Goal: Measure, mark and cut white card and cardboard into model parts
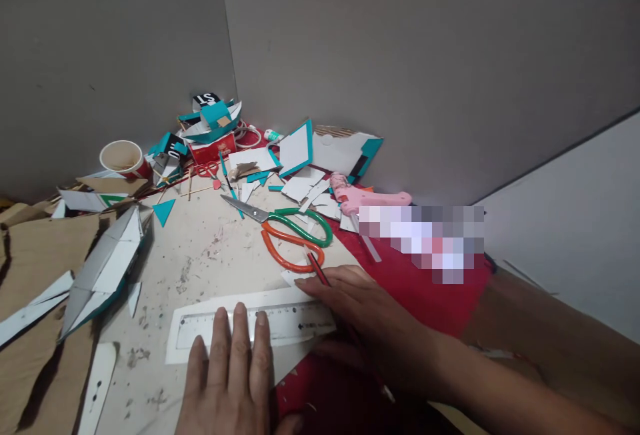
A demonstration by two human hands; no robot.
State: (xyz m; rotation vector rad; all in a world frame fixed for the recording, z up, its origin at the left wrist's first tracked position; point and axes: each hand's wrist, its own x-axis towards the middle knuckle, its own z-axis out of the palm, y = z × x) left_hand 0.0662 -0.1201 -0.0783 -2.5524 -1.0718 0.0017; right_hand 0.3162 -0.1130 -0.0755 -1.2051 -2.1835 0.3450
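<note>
A clear plastic ruler (pixel 260 320) was pressed flat onto a strip of white card (pixel 175 335) by the left hand (pixel 233 371), its fingers (pixel 240 328) spread open and laid across the ruler, gripping nothing. At the ruler's right end a red-and-black pencil (pixel 317 268) was pinched in the closed fingers of the right hand (pixel 360 318), its tip hidden at the ruler's edge. No drawn line could be made out along the ruler, so the marking was judged barely begun, with the strip uncut. Just behind the ruler lay green-handled scissors (pixel 295 221) and orange-handled scissors (pixel 290 251), with a pink glue gun (pixel 370 198) further right. Left of the ruler a folded white-and-teal card model (pixel 107 261) was seen finished or nearly so. The pale, scuffed surface (pixel 210 248) carried many offcuts; grey walls (pixel 400 55) met in a corner behind.
</note>
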